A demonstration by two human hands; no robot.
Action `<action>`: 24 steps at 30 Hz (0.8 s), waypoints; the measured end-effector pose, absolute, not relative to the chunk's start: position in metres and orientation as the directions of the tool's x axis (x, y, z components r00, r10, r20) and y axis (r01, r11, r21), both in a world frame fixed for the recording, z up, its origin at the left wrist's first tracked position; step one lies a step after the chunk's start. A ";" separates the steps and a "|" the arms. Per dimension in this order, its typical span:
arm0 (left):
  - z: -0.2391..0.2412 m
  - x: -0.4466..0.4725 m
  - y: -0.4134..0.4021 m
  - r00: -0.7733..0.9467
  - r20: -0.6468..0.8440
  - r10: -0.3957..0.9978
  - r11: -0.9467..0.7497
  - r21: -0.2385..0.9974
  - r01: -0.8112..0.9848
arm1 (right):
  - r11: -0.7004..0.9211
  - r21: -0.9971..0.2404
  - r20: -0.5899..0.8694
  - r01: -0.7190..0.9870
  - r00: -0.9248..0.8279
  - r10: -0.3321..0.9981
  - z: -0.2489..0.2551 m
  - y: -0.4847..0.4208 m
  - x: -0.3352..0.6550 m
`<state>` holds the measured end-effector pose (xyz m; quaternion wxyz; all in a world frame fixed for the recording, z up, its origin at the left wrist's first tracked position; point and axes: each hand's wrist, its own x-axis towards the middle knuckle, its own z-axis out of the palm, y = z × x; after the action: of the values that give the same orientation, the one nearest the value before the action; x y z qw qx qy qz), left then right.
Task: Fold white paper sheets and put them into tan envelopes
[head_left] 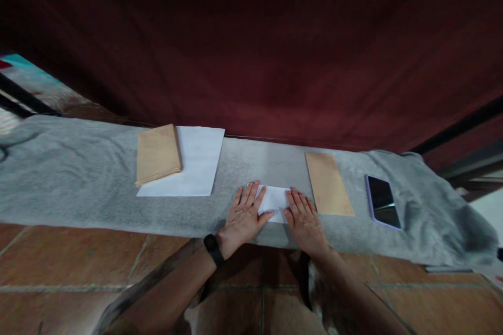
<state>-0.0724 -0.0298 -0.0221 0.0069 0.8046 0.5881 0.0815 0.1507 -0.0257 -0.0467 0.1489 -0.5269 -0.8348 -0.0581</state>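
A small folded white paper [274, 200] lies on the grey cloth [78, 178] in front of me. My left hand [243, 215] lies flat on its left part, fingers stretched out. On the paper's right edge my right hand [303, 220] presses flat, fingers also extended. Just right of my right hand lies a single brown envelope [328, 183]. A black band sits on my left wrist.
A stack of brown envelopes [157, 154] rests on white sheets [198, 167] at the left. A phone [382, 201] with a purple case lies at the right. A dark red curtain [251, 47] hangs behind the cloth. Brown floor tiles [70, 261] run along the near side.
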 end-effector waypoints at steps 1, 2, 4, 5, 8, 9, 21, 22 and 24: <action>-0.022 -0.072 -0.030 0.295 0.127 0.947 -0.309 0.112 0.944 | 0.440 -0.061 0.309 0.896 -0.402 0.862 -0.047 -0.025 0.152; -0.022 -0.072 -0.030 0.295 0.129 0.947 -0.310 0.116 0.944 | 0.442 -0.064 0.309 0.895 -0.403 0.861 -0.046 -0.025 0.152; -0.022 -0.072 -0.030 0.298 0.131 0.946 -0.314 0.122 0.942 | 0.442 -0.070 0.313 0.894 -0.401 0.861 -0.046 -0.025 0.153; -0.022 -0.072 -0.030 0.300 0.130 0.945 -0.316 0.125 0.941 | 0.442 -0.074 0.314 0.894 -0.399 0.861 -0.046 -0.025 0.153; -0.021 -0.072 -0.030 0.297 0.132 0.946 -0.313 0.129 0.941 | 0.434 -0.085 0.308 0.897 -0.390 0.868 -0.046 -0.025 0.153; -0.021 -0.072 -0.030 0.295 0.131 0.947 -0.311 0.130 0.941 | 0.431 -0.089 0.303 0.898 -0.388 0.871 -0.046 -0.025 0.154; -0.020 -0.071 -0.030 0.296 0.124 0.947 -0.312 0.138 0.940 | 0.413 -0.100 0.288 0.905 -0.371 0.883 -0.040 -0.024 0.158; -0.020 -0.071 -0.030 0.294 0.120 0.948 -0.310 0.140 0.941 | 0.414 -0.099 0.291 0.905 -0.371 0.882 -0.040 -0.024 0.158; -0.020 -0.072 -0.029 0.297 0.110 0.949 -0.311 0.141 0.940 | 0.415 -0.091 0.296 0.905 -0.373 0.880 -0.039 -0.024 0.158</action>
<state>-0.0722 -0.0292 -0.0205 0.0247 0.8049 0.5866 0.0862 0.1579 -0.0240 -0.0392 0.1506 -0.5393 -0.8274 -0.0430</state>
